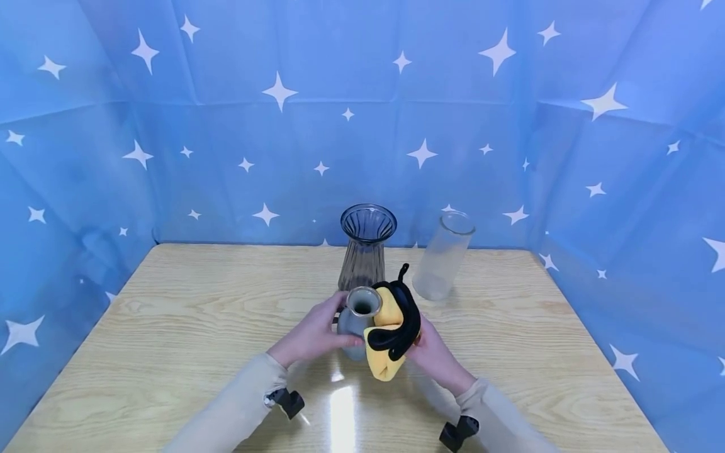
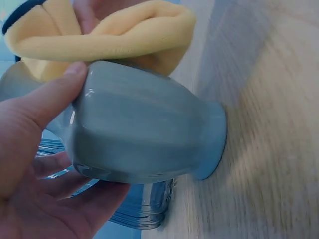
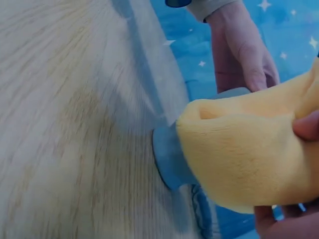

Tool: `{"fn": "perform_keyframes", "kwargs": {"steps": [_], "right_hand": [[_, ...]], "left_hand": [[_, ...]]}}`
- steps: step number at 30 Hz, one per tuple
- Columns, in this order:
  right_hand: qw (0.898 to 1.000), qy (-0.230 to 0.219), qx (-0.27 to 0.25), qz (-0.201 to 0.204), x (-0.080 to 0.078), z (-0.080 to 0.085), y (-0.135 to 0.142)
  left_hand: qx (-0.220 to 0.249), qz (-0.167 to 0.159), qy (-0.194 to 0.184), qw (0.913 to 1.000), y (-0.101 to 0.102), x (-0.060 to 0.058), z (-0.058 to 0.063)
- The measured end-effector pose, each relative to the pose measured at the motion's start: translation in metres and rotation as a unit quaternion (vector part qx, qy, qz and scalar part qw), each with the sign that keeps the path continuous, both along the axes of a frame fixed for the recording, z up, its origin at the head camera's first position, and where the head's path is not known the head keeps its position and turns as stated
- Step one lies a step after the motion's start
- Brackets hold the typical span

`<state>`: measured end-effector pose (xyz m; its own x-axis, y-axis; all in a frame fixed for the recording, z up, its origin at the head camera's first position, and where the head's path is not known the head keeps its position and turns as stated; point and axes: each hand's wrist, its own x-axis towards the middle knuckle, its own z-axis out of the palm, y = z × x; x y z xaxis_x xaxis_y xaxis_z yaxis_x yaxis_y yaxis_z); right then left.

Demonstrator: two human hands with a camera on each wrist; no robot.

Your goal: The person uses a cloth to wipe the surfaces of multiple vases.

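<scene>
Near the middle of the table, a grey-blue glazed vase (image 2: 134, 124) with a narrow neck and a flared foot stands upright. My left hand (image 1: 317, 330) grips it at the shoulder, the thumb on the near side and the fingers round the far side. In my right hand (image 1: 435, 353) is a folded yellow plush cloth (image 3: 234, 149) with thick black trim and a black loop (image 1: 404, 270) on top. The cloth lies against the right side of the vase and covers much of its body in the right wrist view.
Just behind the vase stands a smoky ribbed glass vase (image 1: 362, 261) with a wide rim. A clear glass cylinder vase (image 1: 440, 267) is behind and to the right. The wooden table (image 1: 215, 302) backs onto a blue star-patterned curtain (image 1: 317, 138).
</scene>
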<state>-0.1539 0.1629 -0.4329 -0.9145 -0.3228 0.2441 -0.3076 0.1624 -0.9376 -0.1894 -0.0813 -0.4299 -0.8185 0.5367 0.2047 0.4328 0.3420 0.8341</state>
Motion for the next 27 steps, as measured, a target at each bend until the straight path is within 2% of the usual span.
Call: {"fn": "perform_keyframes", "kwargs": {"steps": [6, 9, 11, 15, 17, 20, 24, 27], "right_hand": [[0.995, -0.097, -0.018, -0.021, -0.002, -0.003, 0.0], [0.986, -0.164, -0.037, -0.021, -0.004, -0.013, 0.003], [0.977, -0.204, -0.054, -0.006, -0.006, -0.02, 0.005], [0.965, -0.247, -0.083, 0.02, -0.009, -0.03, 0.008], [0.965, -0.247, -0.084, 0.016, -0.009, -0.032, 0.007], [0.973, -0.223, -0.067, 0.0, -0.008, -0.031, 0.004], [0.988, -0.153, -0.032, -0.023, -0.007, -0.024, -0.001], [0.995, -0.098, -0.024, -0.014, -0.008, -0.015, -0.004]], "left_hand": [[-0.002, -0.017, -0.013, 0.9998, -0.003, -0.003, 0.006], [-0.011, -0.036, -0.007, 0.9993, -0.006, -0.004, 0.008], [-0.016, -0.05, -0.006, 0.9986, -0.007, -0.005, 0.009], [-0.037, -0.065, -0.002, 0.9972, -0.011, -0.007, 0.012], [-0.055, -0.061, 0.001, 0.9967, -0.013, -0.007, 0.014], [-0.086, -0.053, 0.005, 0.9949, -0.016, -0.006, 0.016], [-0.102, -0.065, 0.002, 0.9927, -0.017, -0.006, 0.017], [-0.098, -0.078, -0.001, 0.9921, -0.018, -0.007, 0.018]]}}
